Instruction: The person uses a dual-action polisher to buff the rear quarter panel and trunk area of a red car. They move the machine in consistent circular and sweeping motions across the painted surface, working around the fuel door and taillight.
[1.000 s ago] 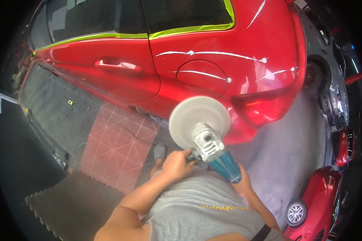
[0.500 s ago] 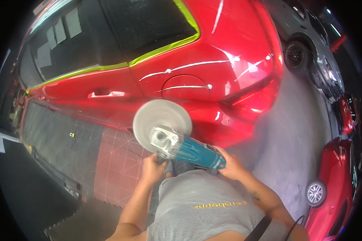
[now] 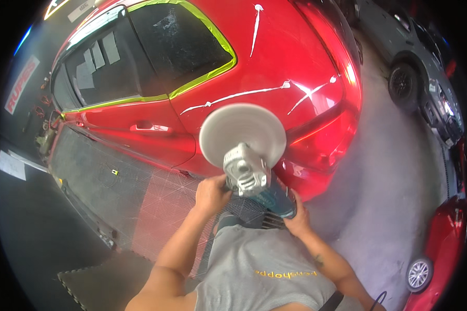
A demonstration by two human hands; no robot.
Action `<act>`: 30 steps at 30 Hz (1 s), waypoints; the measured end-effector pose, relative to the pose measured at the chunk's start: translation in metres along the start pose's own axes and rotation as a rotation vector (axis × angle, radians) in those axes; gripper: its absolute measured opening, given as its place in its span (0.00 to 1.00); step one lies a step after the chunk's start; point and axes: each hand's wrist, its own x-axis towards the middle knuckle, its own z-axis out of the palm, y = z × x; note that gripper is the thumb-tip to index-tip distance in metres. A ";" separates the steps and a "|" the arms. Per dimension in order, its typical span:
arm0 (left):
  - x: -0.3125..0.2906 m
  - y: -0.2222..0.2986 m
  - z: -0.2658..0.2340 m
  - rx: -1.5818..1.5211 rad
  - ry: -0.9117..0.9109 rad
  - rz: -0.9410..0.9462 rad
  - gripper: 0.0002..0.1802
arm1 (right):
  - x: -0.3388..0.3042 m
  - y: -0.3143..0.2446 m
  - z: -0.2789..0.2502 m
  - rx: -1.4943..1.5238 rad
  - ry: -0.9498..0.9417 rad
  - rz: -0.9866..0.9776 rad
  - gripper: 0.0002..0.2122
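Head view: left hand point(image 3: 211, 196) closed at the head of the teal-and-silver angle-headed polisher point(image 3: 254, 181); right hand point(image 3: 298, 218) wrapped around its rear end. Its round off-white pad point(image 3: 238, 124) overlaps the glossy red car point(image 3: 140, 115) near the rear corner; contact cannot be determined. Advisable: pad level, pressure even, white paste streaks point(image 3: 286, 84) spread gradually, lime-green tape point(image 3: 205, 80) avoided.

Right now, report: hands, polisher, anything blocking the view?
Left hand gripping polisher near front. Right hand gripping its rear. Pad hides part of taped red car; contact unclear.
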 end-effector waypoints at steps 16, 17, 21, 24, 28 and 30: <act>0.026 -0.130 -0.113 -0.076 -0.158 -0.095 0.11 | 0.042 -0.116 0.130 -0.016 0.059 0.145 0.46; 0.032 -0.127 -0.113 -0.033 -0.177 -0.005 0.13 | 0.038 -0.115 0.133 0.024 0.103 0.179 0.46; 0.061 -0.060 -0.101 0.029 -0.254 0.274 0.12 | 0.005 -0.086 0.118 -0.072 0.261 0.404 0.43; 0.086 -0.013 -0.101 -0.037 -0.304 0.465 0.17 | -0.011 -0.074 0.059 -0.091 0.285 0.385 0.45; 0.090 -0.004 -0.126 -0.077 -0.335 0.490 0.17 | -0.009 -0.090 0.025 -0.186 0.306 0.253 0.43; 0.083 -0.036 -0.130 -0.096 -0.364 0.394 0.17 | 0.004 -0.115 0.038 -0.209 0.236 0.273 0.41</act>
